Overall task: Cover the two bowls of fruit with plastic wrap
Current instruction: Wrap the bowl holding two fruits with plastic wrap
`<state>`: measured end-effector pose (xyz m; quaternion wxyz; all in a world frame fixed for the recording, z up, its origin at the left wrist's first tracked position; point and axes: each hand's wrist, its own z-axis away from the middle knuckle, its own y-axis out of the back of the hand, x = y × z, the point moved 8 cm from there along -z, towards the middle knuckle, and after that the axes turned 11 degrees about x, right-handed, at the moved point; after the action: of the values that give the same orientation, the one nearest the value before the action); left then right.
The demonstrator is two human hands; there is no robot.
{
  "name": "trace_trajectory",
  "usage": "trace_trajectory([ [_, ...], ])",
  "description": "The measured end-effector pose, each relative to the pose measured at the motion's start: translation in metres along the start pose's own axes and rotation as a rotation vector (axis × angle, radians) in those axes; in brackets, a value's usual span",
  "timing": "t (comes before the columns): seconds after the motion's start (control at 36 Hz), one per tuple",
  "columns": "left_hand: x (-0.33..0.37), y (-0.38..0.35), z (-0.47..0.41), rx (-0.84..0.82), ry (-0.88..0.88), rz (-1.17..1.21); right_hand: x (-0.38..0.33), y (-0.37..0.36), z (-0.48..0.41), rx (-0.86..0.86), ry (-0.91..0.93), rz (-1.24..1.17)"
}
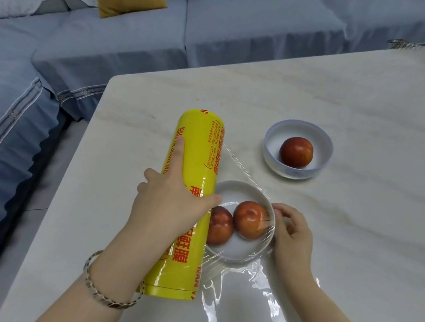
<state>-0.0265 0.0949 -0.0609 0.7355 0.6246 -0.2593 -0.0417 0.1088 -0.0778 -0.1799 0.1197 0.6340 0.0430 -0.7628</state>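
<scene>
Apparently pinching wrap [245,280], right hand [292,233] curls; left hand [170,203] grips roll [196,159].

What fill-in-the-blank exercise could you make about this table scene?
The left hand holds a ____ roll.
The far bowl holds ____ fruit.
The near bowl holds ____ fruits.
The right hand pinches plastic wrap at the ____ bowl's rim.
Missing words: yellow; one; two; near.

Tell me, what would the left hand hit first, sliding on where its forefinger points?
The left hand holds the plastic wrap roll lengthwise; past its far end the table looks free, though depth is unclear.
</scene>
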Motion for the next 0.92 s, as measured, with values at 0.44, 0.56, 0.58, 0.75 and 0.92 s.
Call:
trace_trajectory([
  [0.44, -0.018, 0.000, -0.016, -0.166, 0.082, 0.562, -0.033, -0.010, -0.006, -0.296, 0.168, 0.319],
  [0.56, -0.021, -0.017, -0.013, -0.333, 0.181, 0.779, -0.038, -0.017, -0.012, -0.302, 0.282, 0.457],
  [0.58, -0.022, -0.020, -0.012, -0.334, 0.192, 0.815, -0.041, -0.017, -0.013, -0.287, 0.311, 0.468],
  [0.75, -0.040, -0.013, -0.016, -0.154, 0.213, 0.850, -0.053, -0.022, -0.015, -0.180, 0.435, 0.506],
  [0.92, -0.066, -0.017, -0.016, -0.060, 0.209, 0.730, -0.054, -0.023, -0.016, -0.085, 0.397, 0.438],
])
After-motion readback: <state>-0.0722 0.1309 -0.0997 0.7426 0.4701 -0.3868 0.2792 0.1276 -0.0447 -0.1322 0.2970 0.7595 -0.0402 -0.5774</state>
